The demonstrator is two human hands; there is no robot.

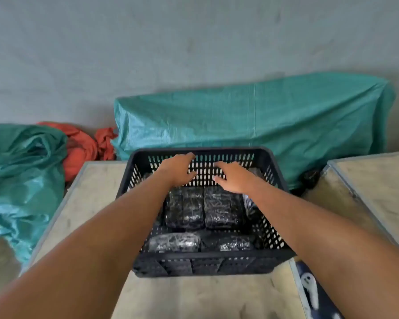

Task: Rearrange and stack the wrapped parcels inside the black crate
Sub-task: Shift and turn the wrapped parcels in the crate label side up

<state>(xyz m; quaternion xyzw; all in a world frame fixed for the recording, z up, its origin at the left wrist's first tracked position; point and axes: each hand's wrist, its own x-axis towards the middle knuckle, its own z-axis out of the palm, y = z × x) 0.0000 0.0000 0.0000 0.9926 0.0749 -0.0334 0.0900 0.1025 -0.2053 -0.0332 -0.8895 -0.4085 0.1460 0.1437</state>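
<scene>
A black slotted crate [200, 263] stands on a pale table. Inside lie several dark parcels wrapped in clear film. Two of them [184, 207] [219, 209] sit side by side in the middle, and two more [173, 242] [234, 244] lie lower, against the near wall. Both my arms reach into the crate. My left hand [179, 169] hovers over the far left part, fingers spread, holding nothing. My right hand [234, 178] hovers over the far right part, fingers also apart and empty. What lies under the hands at the far wall is hidden.
The pale table [97, 203] has a metal-edged rim; a second table [378, 187] stands to the right. A teal tarp-covered bulk [251, 120] sits behind the crate, a teal sack [21, 173] and orange cloth [83, 150] at the left.
</scene>
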